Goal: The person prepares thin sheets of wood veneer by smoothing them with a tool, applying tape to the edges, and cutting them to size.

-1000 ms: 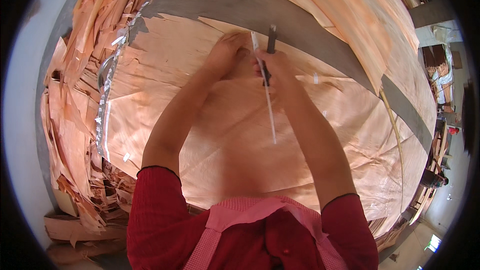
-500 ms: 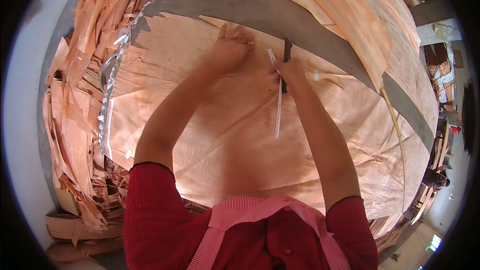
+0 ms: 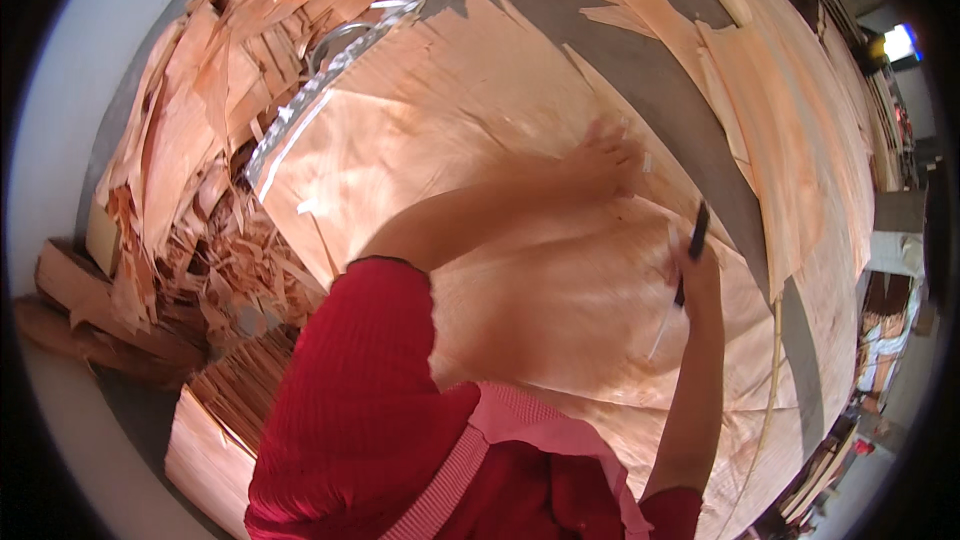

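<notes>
Smoothing appears in hand: my left hand (image 3: 606, 155), fingers loosely spread, lies over the thin wood sheet (image 3: 590, 250); my right hand's (image 3: 698, 265) fingers clasp a dark tool (image 3: 701, 228). Next calls for even pressure.

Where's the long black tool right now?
In the head view, the long black tool is right of centre, in the person's right hand, beside a thin white strip and above the large wood veneer sheet.
</notes>
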### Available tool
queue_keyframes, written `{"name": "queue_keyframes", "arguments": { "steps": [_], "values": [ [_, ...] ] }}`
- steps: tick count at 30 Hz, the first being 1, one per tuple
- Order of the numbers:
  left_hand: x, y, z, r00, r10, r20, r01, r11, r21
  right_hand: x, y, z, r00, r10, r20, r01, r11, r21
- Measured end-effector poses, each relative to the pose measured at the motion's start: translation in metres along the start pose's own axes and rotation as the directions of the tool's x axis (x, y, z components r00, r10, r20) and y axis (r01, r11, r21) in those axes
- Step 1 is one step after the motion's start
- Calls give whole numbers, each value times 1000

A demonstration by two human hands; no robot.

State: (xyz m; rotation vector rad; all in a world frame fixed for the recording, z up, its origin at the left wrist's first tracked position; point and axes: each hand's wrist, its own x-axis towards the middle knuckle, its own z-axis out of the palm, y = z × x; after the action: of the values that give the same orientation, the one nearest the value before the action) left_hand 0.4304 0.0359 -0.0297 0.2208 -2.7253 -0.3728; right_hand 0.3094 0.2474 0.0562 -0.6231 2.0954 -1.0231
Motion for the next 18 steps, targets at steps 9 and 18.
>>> {"name": "queue_keyframes", "arguments": {
  "steps": [9,18],
  "values": [
    [-74,3,-39,945,-320,63,312,944,105,-218,92,60,872,447,197,-488,772,407],
    [-283,52,-150,933,-349,93,342,936,79,-232,143,97,946,320,54,-285,739,611]
  ]
}}
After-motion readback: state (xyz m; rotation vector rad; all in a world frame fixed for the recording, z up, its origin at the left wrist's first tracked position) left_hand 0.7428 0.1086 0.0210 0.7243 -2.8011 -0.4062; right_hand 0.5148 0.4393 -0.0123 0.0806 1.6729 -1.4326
